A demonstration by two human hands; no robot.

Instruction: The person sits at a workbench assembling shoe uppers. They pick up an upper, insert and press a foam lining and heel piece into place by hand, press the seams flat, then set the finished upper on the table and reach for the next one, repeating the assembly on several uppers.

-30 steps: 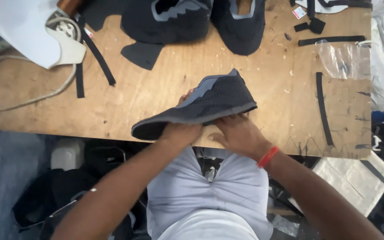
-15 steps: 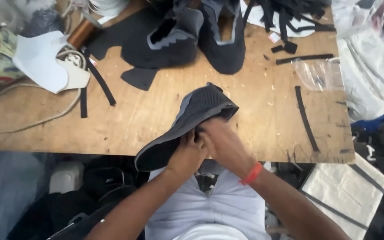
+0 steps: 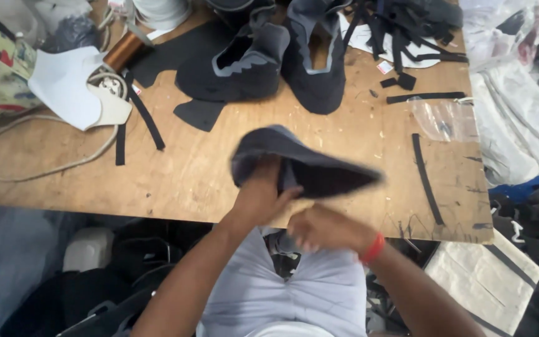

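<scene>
Just below the middle of the frame, the left hand (image 3: pixel 262 198) grips the heel end of a dark grey shoe upper (image 3: pixel 301 165), fingers closed into its opening, and holds it over the near edge of the wooden tabletop (image 3: pixel 219 168). The right hand (image 3: pixel 322 228) sits just under the upper's pointed toe, blurred; I cannot tell whether it is closed or gripping anything. With only one sure grip on soft fabric held past the edge, the upper could slip and drop toward the lap or the floor. At upper centre lie two more dark uppers (image 3: pixel 282 59), well apart from the hands. A crumpled clear plastic bag (image 3: pixel 445 118) lies at right, a small white-and-red tag (image 3: pixel 384 67) sits among black strips (image 3: pixel 407 31) at the top, and a white cut pattern piece (image 3: pixel 73 87) lies at upper left.
</scene>
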